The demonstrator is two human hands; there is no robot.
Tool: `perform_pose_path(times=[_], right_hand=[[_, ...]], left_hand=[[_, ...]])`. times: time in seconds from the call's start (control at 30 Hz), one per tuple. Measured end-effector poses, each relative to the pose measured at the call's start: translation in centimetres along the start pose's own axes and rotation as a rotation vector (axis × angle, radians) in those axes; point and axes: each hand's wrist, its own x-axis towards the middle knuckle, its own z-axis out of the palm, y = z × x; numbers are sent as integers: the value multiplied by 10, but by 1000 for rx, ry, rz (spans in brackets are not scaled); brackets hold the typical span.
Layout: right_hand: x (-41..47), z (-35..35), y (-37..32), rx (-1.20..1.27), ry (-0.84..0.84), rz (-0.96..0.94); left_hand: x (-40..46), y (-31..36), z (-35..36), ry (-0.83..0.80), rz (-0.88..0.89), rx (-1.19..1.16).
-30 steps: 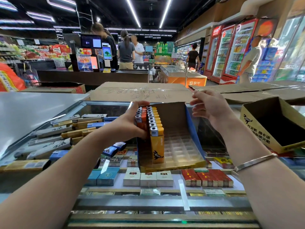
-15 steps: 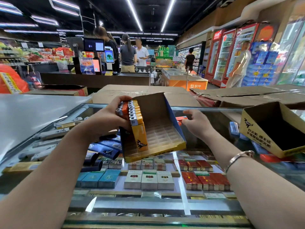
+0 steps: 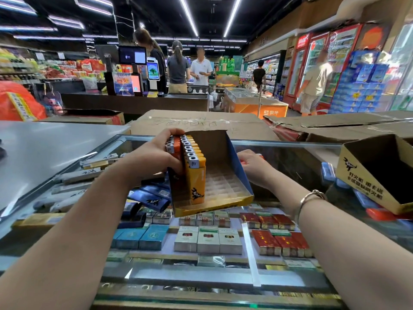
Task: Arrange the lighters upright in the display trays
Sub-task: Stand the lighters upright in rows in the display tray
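Supermarket glass surface [image 3: 290, 153]; left hand [image 3: 152, 159] clamping yellow and orange plastic lighters [image 3: 190, 166] upright inside tilted yellow cardboard display tray [image 3: 214, 204], preventing toppling; right hand [image 3: 252, 166] behind tray, grip hidden.

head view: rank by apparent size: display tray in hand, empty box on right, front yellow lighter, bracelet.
1. empty box, cut off by the frame, near the display tray in size
2. display tray
3. front yellow lighter
4. bracelet
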Motion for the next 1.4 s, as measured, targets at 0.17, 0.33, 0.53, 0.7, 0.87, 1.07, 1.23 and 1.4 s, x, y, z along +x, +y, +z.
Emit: perform_pose_path(times=[0.17, 0.33, 0.53, 0.7, 0.87, 1.07, 1.23, 1.4], right_hand=[[-14, -13, -4, -11, 111, 48], [-35, -34, -8, 92, -293, 79], [-39, -42, -18, -313, -305, 96], [-40, -36, -11, -210, -130, 129], [-31, -20, -2, -491, 248, -28], [-3, -16, -3, -592, 30, -57], [3, -17, -5, -556, 6, 13], [-12, -28, -8, -587, -55, 70]], left_hand=[[0, 0, 2, 5, 8, -12], [1, 0, 3, 0, 15, 8], [2, -1, 2, -6, 12, 2], [3, -2, 1, -32, 15, -5], [5, -3, 1, -46, 20, -15], [2, -1, 2, -54, 29, 7], [-1, 3, 8, -54, 72, 20], [-3, 8, 21, -149, 122, 8]])
